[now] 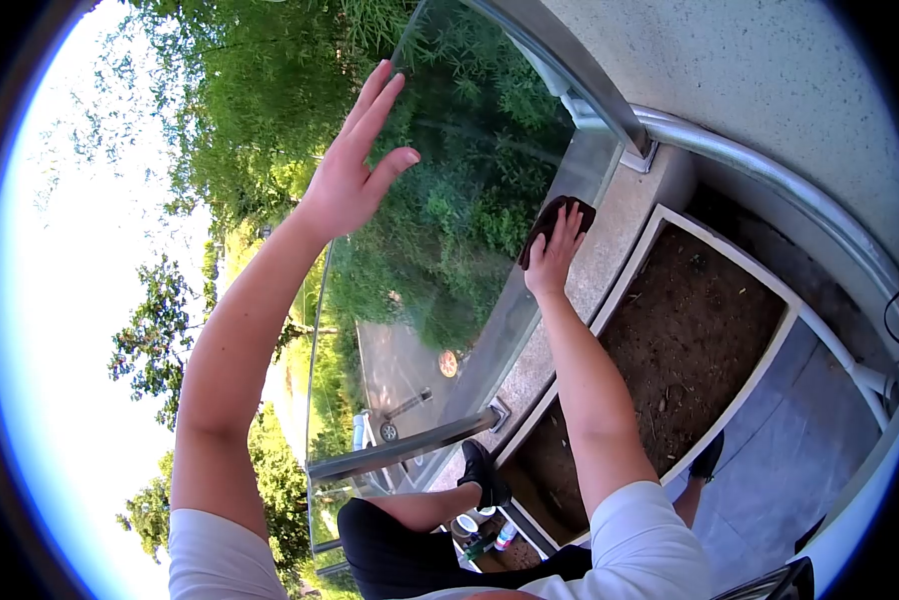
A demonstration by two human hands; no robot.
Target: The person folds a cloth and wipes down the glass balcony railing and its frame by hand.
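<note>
"Head view, starting at the grip: what did the right hand have?"

"A dark cloth, pinned under spread, nearly flat fingers, low on the glass panel just beside the stone ledge. It wasn't clenched."

"And the left hand?"

"Open and empty, thumb out, by the panel's upper edge. I couldn't tell whether it touched the glass."

"Further out?"

"The planter lay alongside the ledge, with soil inside. A black shoe was near its far end."

"What could have gone wrong?"

"With only flat pressure on it, I'd say the cloth could have slipped out and dropped into the soil, picking up grit that might scratch the glass. The long reach and a poor foothold could have cost the person balance."

"Any brands or writing?"

"None I could read. The small bottle near the knee had a coloured label, too tiny to make out. Beside it were a white cup and something green."
</note>
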